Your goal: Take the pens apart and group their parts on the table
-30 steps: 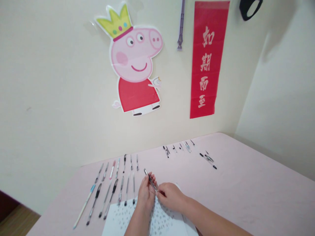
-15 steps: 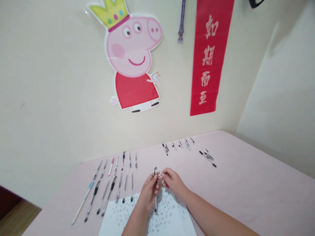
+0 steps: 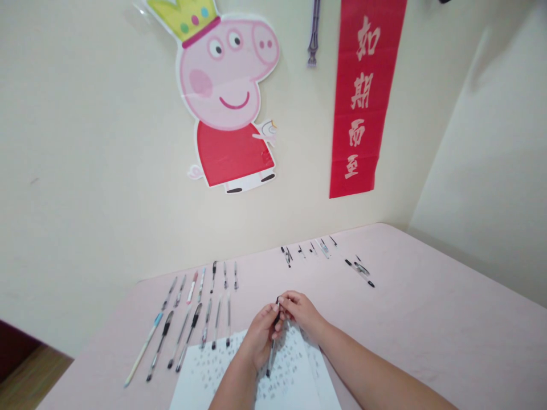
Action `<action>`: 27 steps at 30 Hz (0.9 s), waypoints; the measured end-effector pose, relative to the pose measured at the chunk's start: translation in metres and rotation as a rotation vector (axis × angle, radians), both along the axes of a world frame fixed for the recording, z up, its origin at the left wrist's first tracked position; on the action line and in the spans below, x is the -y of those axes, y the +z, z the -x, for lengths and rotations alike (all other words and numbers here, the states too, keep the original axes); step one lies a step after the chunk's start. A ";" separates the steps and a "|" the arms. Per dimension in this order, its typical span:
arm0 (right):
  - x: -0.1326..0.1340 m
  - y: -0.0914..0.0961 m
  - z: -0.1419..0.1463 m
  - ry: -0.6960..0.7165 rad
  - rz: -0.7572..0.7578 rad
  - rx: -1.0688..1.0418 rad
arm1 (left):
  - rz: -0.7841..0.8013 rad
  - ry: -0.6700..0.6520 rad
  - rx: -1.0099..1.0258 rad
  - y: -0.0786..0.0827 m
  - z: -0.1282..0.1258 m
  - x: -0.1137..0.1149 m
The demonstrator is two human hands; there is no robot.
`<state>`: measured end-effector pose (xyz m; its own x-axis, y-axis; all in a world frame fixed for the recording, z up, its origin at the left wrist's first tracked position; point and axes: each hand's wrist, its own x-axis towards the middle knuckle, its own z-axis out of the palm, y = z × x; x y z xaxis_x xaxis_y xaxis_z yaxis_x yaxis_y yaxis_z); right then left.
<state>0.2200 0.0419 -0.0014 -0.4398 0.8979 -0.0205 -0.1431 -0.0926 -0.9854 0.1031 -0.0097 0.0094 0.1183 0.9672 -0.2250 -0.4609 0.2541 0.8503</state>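
Pale pink surface (image 3: 431, 319). On its left we count two rows of pens (image 3: 196, 316), seven to a row, set side by side. Far row includes a pink-and-white pen (image 3: 192, 286); near row's outermost is a cream pen (image 3: 142, 352) with a light-blue end. Closest to us, white paper (image 3: 200, 376) covered in small dark marks. Far edge: little groups of pen parts (image 3: 289, 257), too small to sort. Right of these, a black-ended pen (image 3: 359, 273) at a slant, dark pieces just beside.

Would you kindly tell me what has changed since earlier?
The black-and-clear pen has swung: its far end, leaning left at first, now leans right. The right hand has moved from its near to far end. The left hand still holds it; the laid-out pens and written sheet stay put.
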 end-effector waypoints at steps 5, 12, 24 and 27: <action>0.000 -0.002 0.001 -0.009 -0.015 -0.015 | 0.026 -0.050 0.025 -0.004 0.004 -0.002; 0.000 -0.001 0.001 0.001 -0.007 -0.036 | 0.049 -0.060 0.028 -0.001 0.007 -0.002; -0.002 -0.005 0.001 0.004 -0.045 -0.023 | 0.128 -0.056 0.068 0.000 0.009 -0.004; -0.002 -0.006 0.002 -0.001 -0.048 -0.016 | 0.145 -0.052 0.076 0.001 0.009 -0.004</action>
